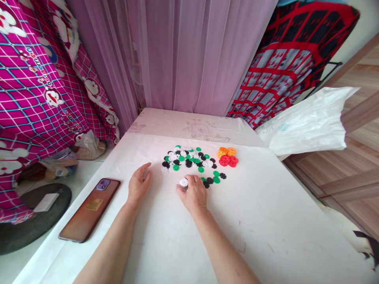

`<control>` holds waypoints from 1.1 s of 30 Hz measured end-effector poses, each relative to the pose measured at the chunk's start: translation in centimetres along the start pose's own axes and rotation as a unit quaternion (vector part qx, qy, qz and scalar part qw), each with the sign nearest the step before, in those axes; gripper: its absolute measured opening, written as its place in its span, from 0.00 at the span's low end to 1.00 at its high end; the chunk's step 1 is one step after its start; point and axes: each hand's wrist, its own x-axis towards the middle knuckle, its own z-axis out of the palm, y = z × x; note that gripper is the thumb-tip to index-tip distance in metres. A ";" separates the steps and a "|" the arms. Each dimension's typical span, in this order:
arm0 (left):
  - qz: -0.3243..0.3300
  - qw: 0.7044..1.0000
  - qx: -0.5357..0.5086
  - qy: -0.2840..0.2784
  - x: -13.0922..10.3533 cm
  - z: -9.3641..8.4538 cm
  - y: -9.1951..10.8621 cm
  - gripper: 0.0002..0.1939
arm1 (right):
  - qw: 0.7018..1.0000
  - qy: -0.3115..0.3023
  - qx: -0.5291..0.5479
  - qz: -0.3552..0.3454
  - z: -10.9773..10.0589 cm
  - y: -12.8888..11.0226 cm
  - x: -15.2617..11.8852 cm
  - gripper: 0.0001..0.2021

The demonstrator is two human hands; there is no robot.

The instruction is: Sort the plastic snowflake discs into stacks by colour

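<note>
One stack of white discs (184, 182) is pinched in the right grip (194, 194); the left grip (139, 184), to its left, is released. Just beyond the right grip, green, black and white discs (188, 163) lie scattered on the desk (254, 225).

- We look through one camera worn on the head, facing forward and down across the surface (266, 221)
- Our forearms (108, 240) come in from the bottom edge, so we see the left hand (139, 184) and right hand (195, 193) from behind and above
- Our view is wide: both hands look small, midway between us and the curtain (189, 51) straight ahead
- We catch floor (84, 171) at left, wooden panels (355, 165) at right
</note>
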 end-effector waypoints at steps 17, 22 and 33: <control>0.048 0.998 0.028 -0.001 0.3 0.1 -1.2 0.22 | 0.994 -0.004 0.107 0.016 -0.6 4.2 1.9 0.10; 0.103 0.984 0.146 -0.027 1.3 0.0 -2.0 0.21 | 0.998 -0.016 -0.066 0.010 -3.0 10.2 6.3 0.15; 0.070 0.932 0.340 -0.109 1.3 0.3 -0.1 0.32 | 0.969 -0.213 -0.123 -0.019 -4.8 11.0 10.7 0.22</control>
